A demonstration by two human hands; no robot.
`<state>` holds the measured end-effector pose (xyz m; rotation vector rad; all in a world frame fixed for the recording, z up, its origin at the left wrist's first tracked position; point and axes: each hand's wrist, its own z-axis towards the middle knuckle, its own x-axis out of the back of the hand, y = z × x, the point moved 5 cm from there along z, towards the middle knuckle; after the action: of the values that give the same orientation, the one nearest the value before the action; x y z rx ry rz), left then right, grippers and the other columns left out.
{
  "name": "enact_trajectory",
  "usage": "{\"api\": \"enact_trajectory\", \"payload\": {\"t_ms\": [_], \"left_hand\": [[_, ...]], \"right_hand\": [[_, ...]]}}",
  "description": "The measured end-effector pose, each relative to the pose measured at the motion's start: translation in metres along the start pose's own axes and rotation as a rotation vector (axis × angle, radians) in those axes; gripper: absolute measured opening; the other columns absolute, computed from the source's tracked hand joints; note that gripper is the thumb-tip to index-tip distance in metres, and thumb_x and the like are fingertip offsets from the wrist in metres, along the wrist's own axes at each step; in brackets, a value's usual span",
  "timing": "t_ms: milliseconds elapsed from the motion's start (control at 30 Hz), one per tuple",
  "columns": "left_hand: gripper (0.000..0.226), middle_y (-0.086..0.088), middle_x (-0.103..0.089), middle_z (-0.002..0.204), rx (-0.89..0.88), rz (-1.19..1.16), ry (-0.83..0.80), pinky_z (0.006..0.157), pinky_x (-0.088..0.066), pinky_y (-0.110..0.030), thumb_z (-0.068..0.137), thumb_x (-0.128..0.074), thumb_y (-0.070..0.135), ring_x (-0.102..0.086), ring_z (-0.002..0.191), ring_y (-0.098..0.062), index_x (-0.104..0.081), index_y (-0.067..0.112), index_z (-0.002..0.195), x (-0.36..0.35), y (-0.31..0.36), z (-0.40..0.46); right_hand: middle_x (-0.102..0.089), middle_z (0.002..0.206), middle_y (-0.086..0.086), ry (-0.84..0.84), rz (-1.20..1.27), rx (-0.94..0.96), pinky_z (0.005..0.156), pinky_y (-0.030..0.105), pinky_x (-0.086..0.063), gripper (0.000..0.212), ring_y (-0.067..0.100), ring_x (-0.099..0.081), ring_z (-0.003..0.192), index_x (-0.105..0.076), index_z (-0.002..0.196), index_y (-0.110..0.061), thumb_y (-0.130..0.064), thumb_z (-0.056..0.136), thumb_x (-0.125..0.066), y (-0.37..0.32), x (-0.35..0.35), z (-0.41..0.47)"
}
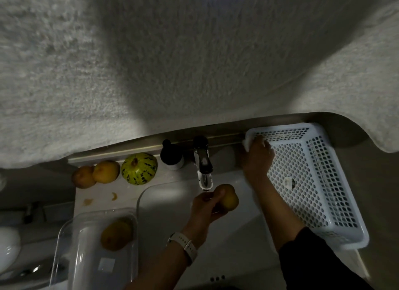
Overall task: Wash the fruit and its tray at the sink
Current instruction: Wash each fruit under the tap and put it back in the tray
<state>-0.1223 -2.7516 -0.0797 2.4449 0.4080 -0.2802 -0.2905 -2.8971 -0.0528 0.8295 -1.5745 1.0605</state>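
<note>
Head view: left hand (207,207) gripped fruit (227,198) under tap (204,166) over sink (164,203); right hand (257,158) curled on white basket (313,181) rim. One fruit lay in clear tray (64,242), three (103,173) on ledge; washing judged barely begun, tray unwashed

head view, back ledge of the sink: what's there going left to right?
Brown fruit → yellow fruit → striped melon → dark bottle → tap → right hand → white basket.
</note>
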Motion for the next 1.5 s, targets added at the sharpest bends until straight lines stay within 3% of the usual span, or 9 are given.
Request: {"api": "enact_trajectory", "payload": {"t_ms": [200, 467, 700, 900, 1033, 1133, 1267, 1367, 1500], "left_hand": [[0.060, -0.013, -0.071, 0.108, -0.032, -0.016, -0.011, 0.076, -0.059, -0.032, 0.064, -0.080, 0.044, -0.071, 0.096, -0.024, -0.066, 0.009, 0.111, 0.007, 0.003, -0.005], [0.062, -0.018, -0.068, 0.110, 0.000, -0.051, 0.018, 0.074, -0.059, -0.038, 0.067, -0.081, 0.041, -0.072, 0.092, -0.030, -0.062, 0.004, 0.114, 0.038, 0.003, -0.023], [0.029, -0.021, -0.060, 0.122, -0.078, -0.081, 0.118, 0.079, -0.059, -0.044, 0.089, -0.067, 0.017, -0.064, 0.106, -0.035, -0.060, 0.008, 0.116, 0.082, 0.006, -0.046], [0.032, -0.017, -0.062, 0.113, -0.422, 0.193, 0.340, 0.057, -0.054, -0.018, 0.083, -0.071, 0.000, -0.062, 0.099, -0.032, -0.059, 0.022, 0.103, 0.137, 0.043, -0.088], [0.043, 0.000, -0.070, 0.101, -0.630, 0.372, 0.504, 0.076, -0.057, -0.032, 0.074, -0.082, 0.007, -0.067, 0.095, -0.018, -0.062, 0.024, 0.109, 0.180, 0.062, -0.125], [0.052, 0.022, -0.067, 0.099, -0.785, 0.478, 0.559, 0.078, -0.052, -0.016, 0.071, -0.084, 0.010, -0.063, 0.095, 0.002, -0.061, 0.043, 0.103, 0.212, 0.069, -0.150], [0.059, 0.020, -0.058, 0.110, -0.801, 0.675, 0.692, 0.087, -0.048, -0.027, 0.072, -0.085, 0.016, -0.057, 0.104, -0.003, -0.054, 0.053, 0.106, 0.258, 0.067, -0.164], [0.062, 0.027, -0.051, 0.110, -0.826, 0.835, 0.731, 0.087, -0.043, -0.024, 0.070, -0.086, 0.018, -0.052, 0.101, -0.005, -0.052, 0.049, 0.111, 0.275, 0.063, -0.167], [0.052, -0.004, -0.059, 0.119, -0.735, 1.003, 0.742, 0.090, -0.043, -0.030, 0.073, -0.084, 0.022, -0.056, 0.106, -0.020, -0.061, 0.017, 0.120, 0.289, 0.052, -0.153]], "right_hand": [[-0.031, 0.148, 0.027, -0.043, -0.196, 0.027, 0.105, 0.046, -0.029, 0.061, 0.040, -0.031, 0.135, -0.031, 0.143, 0.002, -0.017, 0.091, -0.055, -0.004, 0.002, -0.005], [-0.030, 0.148, 0.024, 0.025, 0.030, -0.001, 0.106, 0.050, -0.031, 0.082, 0.040, -0.032, 0.132, -0.036, 0.142, -0.008, -0.056, 0.082, -0.063, -0.004, 0.032, -0.015], [-0.051, 0.123, 0.017, 0.390, 0.564, 0.269, 0.089, 0.034, -0.042, 0.043, 0.028, -0.047, 0.113, -0.053, 0.124, -0.008, -0.017, 0.084, -0.067, -0.039, 0.105, -0.075], [-0.057, 0.118, 0.015, 0.171, 0.679, 0.708, 0.096, 0.035, -0.045, 0.034, 0.026, -0.052, 0.113, -0.062, 0.117, -0.004, 0.002, 0.083, -0.061, -0.116, 0.089, -0.188], [-0.057, 0.124, 0.017, -0.214, 0.571, 0.897, 0.101, 0.040, -0.044, 0.035, 0.029, -0.053, 0.117, -0.062, 0.122, -0.004, -0.002, 0.087, -0.057, -0.160, 0.038, -0.252], [-0.051, 0.133, 0.015, -0.404, 0.513, 0.975, 0.107, 0.037, -0.039, 0.045, 0.029, -0.048, 0.124, -0.052, 0.133, -0.009, -0.005, 0.089, -0.053, -0.181, 0.005, -0.282], [-0.047, 0.140, 0.015, -0.519, 0.467, 0.960, 0.107, 0.035, -0.035, 0.045, 0.030, -0.044, 0.129, -0.045, 0.139, -0.008, -0.013, 0.094, -0.051, -0.199, -0.027, -0.295], [-0.032, 0.153, 0.011, -0.572, 0.346, 0.992, 0.115, 0.033, -0.022, 0.058, 0.026, -0.029, 0.141, -0.033, 0.147, -0.011, -0.018, 0.093, -0.053, -0.205, -0.051, -0.297], [-0.023, 0.157, 0.003, -0.551, 0.288, 1.091, 0.118, 0.032, -0.019, 0.068, 0.022, -0.020, 0.145, -0.030, 0.149, -0.020, -0.019, 0.088, -0.060, -0.207, -0.069, -0.297]]}}
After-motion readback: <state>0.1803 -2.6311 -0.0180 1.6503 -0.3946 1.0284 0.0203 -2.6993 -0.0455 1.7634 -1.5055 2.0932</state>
